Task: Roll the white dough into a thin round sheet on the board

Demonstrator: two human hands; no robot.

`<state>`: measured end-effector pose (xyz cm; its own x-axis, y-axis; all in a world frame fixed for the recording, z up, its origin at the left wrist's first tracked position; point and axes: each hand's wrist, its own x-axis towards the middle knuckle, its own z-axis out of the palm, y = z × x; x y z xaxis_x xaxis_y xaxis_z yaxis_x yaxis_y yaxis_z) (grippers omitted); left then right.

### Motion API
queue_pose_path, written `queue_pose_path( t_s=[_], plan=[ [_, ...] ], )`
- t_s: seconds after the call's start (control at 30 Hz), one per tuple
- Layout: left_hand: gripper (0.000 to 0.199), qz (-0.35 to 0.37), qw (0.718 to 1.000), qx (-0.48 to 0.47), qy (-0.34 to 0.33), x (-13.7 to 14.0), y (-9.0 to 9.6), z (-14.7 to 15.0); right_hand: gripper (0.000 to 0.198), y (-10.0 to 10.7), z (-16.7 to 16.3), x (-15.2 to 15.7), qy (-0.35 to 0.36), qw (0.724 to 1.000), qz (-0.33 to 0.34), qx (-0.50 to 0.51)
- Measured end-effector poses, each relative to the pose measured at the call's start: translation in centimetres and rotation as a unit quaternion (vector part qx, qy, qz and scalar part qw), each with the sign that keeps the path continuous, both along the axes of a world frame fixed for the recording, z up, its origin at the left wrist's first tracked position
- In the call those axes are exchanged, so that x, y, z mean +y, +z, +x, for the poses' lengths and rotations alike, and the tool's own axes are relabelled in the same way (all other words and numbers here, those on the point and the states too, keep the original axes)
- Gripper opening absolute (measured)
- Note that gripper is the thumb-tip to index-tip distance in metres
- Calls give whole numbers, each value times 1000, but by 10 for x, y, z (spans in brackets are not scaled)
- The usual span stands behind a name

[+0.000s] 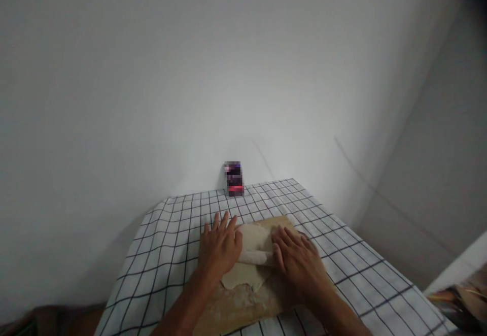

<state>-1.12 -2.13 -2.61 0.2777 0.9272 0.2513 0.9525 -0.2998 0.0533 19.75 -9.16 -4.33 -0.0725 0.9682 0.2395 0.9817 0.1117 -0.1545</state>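
A pale rolling pin (pixel 255 258) lies across a flat, uneven-edged sheet of dough (pixel 249 274) on a wooden board (pixel 224 309). My left hand (pixel 220 244) rests palm down over the pin's left end, its fingers stretched forward and spread. Over the right end lies my right hand (pixel 297 252), palm down with flat fingers angled inward. Neither hand wraps round the pin; both ends of it are hidden under the palms. Dough shows on the far and near sides of the pin.
A checked white cloth (pixel 160 255) covers the table. At its back, a small upright pixelated object (pixel 234 179) leans against the white wall (pixel 228 72). Colourful blurred items (pixel 464 298) sit beyond the table's right edge. Something dark (pixel 49 321) is at lower left.
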Motion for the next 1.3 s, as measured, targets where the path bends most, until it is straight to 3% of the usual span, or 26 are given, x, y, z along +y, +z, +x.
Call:
queue_pose_path(
  t_s=[0.23,0.53,0.9,1.17,1.3],
  plan=[
    [50,67,997,-22,-16,-25,-10,-6,45,-4,-12,-26,4,999,40,29],
    [42,222,959,-57,-164,-37,-45,-33,47,-5,-20,-50,8,994,78,73],
    [53,195,965,-22,-173,-55,-58,-51,40,-10,-18,-63,42,990,44,130],
    [57,158,973,-48,-164,-75,-48,-53,43,-13,-13,-65,68,988,-3,138],
    [57,129,981,-45,-137,-92,-43,-56,37,-10,-7,-68,101,988,13,118]
  ],
)
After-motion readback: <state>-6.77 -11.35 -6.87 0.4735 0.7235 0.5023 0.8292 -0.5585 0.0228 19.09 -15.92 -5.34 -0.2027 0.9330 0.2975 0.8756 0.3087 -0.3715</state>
